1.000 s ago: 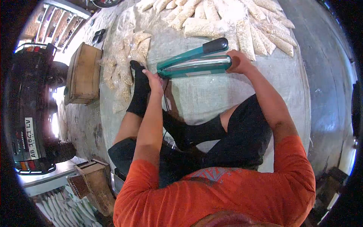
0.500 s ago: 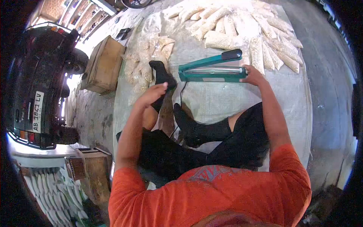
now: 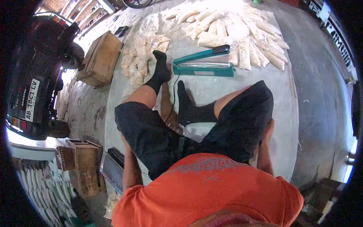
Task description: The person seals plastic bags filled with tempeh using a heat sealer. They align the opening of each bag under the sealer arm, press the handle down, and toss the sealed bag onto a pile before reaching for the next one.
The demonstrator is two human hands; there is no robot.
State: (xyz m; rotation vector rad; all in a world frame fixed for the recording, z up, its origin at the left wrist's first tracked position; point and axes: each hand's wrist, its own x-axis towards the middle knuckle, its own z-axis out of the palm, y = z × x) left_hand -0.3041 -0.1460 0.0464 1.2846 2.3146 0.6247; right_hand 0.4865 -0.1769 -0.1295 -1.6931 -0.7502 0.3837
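Observation:
My left hand (image 3: 122, 137) is low beside my left thigh, mostly covered by the black shorts, its fingers hidden. On the other side, my right hand (image 3: 269, 131) is against the outside of my right thigh, its fingers also tucked out of sight. Beyond my feet lies a green hand-lever bag sealer (image 3: 204, 71), its black-tipped lever (image 3: 198, 55) raised at an angle. A dark cord (image 3: 175, 94) runs from it towards me between my legs. Neither hand touches the sealer.
Long filled plastic bags (image 3: 244, 53) of pale pieces are fanned out at the back of the white sheet (image 3: 280, 113). Smaller filled bags (image 3: 138, 55) lie left of my foot. Wooden boxes (image 3: 99, 60) and a dark vehicle (image 3: 34, 75) stand at left.
My right hand has left the sealer's right end and drawn back beside my right thigh. My left hand has come back from near my left foot to beside my left thigh.

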